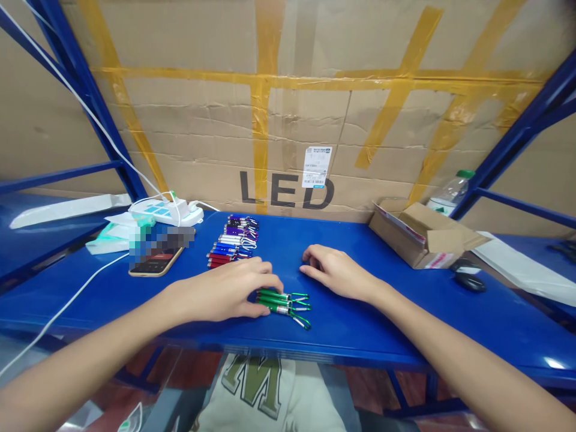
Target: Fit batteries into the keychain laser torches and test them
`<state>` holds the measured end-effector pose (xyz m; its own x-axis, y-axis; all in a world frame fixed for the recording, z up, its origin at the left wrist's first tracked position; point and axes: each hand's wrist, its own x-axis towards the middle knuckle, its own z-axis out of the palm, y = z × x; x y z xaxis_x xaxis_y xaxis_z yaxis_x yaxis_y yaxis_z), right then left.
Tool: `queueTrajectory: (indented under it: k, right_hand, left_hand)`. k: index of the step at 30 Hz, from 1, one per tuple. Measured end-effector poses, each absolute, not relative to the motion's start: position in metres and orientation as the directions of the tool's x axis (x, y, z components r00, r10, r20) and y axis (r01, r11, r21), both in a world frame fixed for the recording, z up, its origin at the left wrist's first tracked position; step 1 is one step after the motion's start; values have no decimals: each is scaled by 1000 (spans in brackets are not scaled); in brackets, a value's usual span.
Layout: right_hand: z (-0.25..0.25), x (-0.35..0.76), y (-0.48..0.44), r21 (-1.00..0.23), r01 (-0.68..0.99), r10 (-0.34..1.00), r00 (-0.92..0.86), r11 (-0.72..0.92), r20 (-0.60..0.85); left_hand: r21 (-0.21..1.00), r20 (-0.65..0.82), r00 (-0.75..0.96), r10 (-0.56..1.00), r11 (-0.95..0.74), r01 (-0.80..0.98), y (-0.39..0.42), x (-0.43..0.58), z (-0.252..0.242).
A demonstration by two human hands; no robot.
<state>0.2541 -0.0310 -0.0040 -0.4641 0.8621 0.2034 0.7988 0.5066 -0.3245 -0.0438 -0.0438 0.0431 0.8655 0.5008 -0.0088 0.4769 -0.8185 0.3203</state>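
My left hand (pixel 227 291) lies palm down on the blue table (pixel 360 312), its fingers curled over the ends of a few green keychain flashlights (pixel 285 303) with carabiner clips. My right hand (pixel 335 271) rests on the table a little to the right of them, fingers bent and touching the surface, with nothing visible in it. Behind the left hand sits a row of several more keychain flashlights (pixel 233 241) in red, blue, silver and purple.
A phone (pixel 155 261) lies at the left beside a white power strip (pixel 166 211) with a cable. An open cardboard box (pixel 423 234), a plastic bottle (pixel 450 192) and a black mouse (pixel 470 281) are at the right. A big taped "LED" carton (pixel 288 120) stands behind.
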Motion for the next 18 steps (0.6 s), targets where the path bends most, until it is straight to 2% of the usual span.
queueTrajectory:
  k: [11,18]
  right_hand:
    - [-4,255,-31,-339,795,864,-462,504,199]
    - [-7,255,-30,-340,793,863,-465,505,198]
  left_hand:
    - [254,52,742,668,-728,637,-76,-123,40]
    - [225,23,689,724,-675,702,-69,-148,35]
